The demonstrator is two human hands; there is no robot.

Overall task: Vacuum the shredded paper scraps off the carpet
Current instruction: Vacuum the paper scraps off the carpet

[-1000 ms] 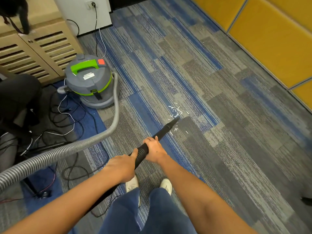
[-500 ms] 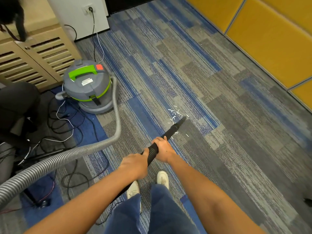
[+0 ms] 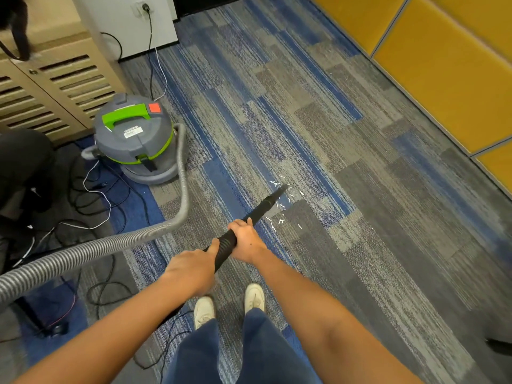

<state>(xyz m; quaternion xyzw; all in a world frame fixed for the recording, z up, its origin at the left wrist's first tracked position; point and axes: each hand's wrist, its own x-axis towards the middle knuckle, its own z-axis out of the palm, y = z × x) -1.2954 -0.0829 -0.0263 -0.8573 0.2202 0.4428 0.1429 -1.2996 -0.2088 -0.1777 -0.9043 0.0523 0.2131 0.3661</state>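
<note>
White shredded paper scraps point(image 3: 283, 206) lie scattered on the blue and grey carpet point(image 3: 360, 217) in the middle of the view. Both hands hold a black vacuum wand point(image 3: 263, 207) that points away from me. My right hand point(image 3: 246, 241) grips it further forward, and my left hand point(image 3: 191, 268) grips it behind. The wand's narrow tip point(image 3: 282, 187) sits among the far scraps. A ribbed grey hose point(image 3: 110, 245) curves from the wand to the grey and green vacuum canister point(image 3: 135, 139) at the left.
Loose black and white cables point(image 3: 91, 195) lie tangled on the floor left of the hose. A slatted beige cabinet point(image 3: 55, 87) stands at the far left, yellow wall panels point(image 3: 443, 65) run along the right. My white shoes point(image 3: 230, 303) stand just behind the wand.
The wand's tip has pushed forward into the far part of the scrap patch. Fewer scraps lie around the tip than one second ago. Both hands kept their grip.
</note>
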